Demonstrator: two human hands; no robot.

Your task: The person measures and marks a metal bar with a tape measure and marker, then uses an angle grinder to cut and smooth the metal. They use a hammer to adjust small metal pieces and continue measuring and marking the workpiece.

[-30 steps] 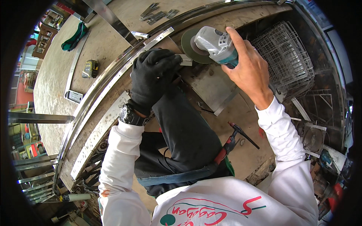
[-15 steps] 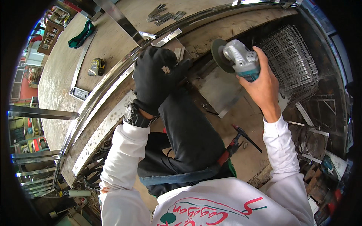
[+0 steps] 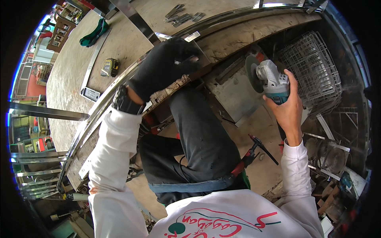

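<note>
My right hand (image 3: 289,113) is wrapped around the body of an angle grinder (image 3: 274,81), which has a grey head and a teal and dark body. Its thin cutting disc (image 3: 253,73) stands on edge, facing left, in the air right of the table edge. My left hand (image 3: 164,65), in a black glove with skin showing at a finger, lies over the table edge beside a bright metal bar (image 3: 193,36). Its fingers are dark and partly hidden, so I cannot see whether they grip anything. Below the glove runs a rough, worn board edge (image 3: 170,88).
On the tabletop lie a tape measure (image 3: 110,67), a metal square (image 3: 90,94), a green and black strap (image 3: 94,32) and several short metal strips (image 3: 183,16). A steel tube (image 3: 137,22) crosses the table. Wire racks (image 3: 313,67) stand at right. A red-and-black tool (image 3: 250,154) is near my knee.
The grinder and my right hand have moved right and slightly down. My left forearm has shifted left, and the gloved hand now reaches across the table edge at a flatter angle.
</note>
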